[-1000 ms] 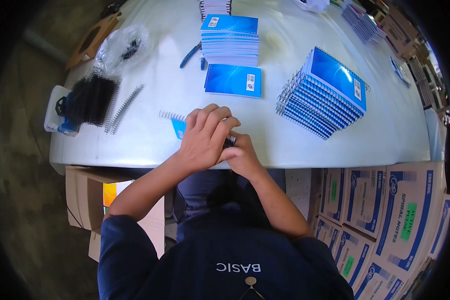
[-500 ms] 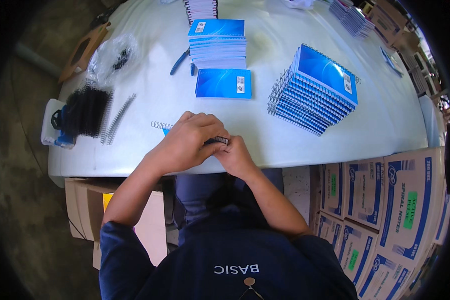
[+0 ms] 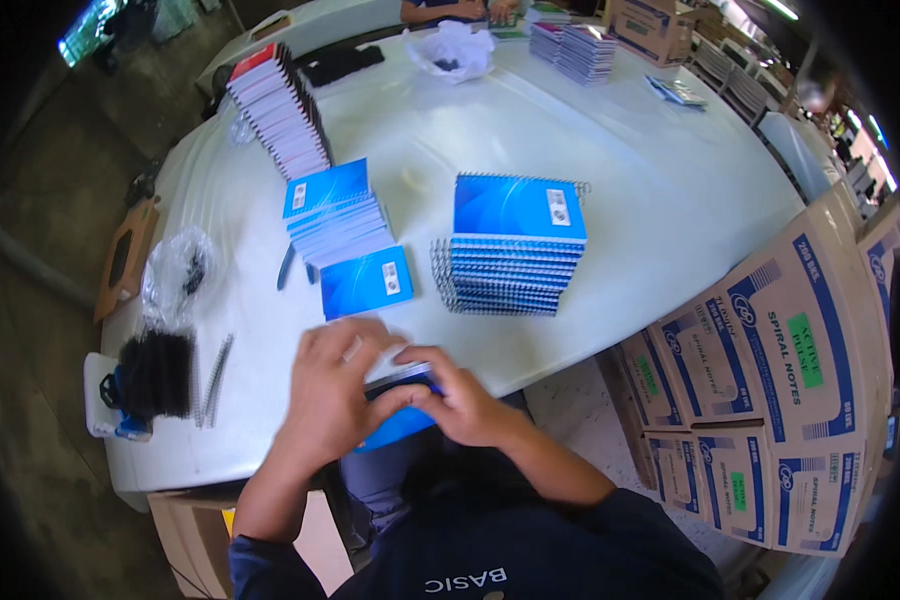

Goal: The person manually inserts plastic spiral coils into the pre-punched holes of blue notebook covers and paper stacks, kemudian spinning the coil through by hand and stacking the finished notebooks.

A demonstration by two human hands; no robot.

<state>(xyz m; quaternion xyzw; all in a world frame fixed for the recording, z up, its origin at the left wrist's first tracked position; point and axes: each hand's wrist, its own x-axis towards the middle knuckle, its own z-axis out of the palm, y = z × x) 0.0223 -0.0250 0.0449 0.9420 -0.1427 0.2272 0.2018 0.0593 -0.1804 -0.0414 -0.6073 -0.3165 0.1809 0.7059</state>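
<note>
Flanking white table (image 3: pixel 670 200), stacked cartons (image 3: pixel 770 380) with green oblong labels, right

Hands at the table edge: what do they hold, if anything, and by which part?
Both hands, left and right, hold a blue notebook at its top spiral-bound edge.
</note>
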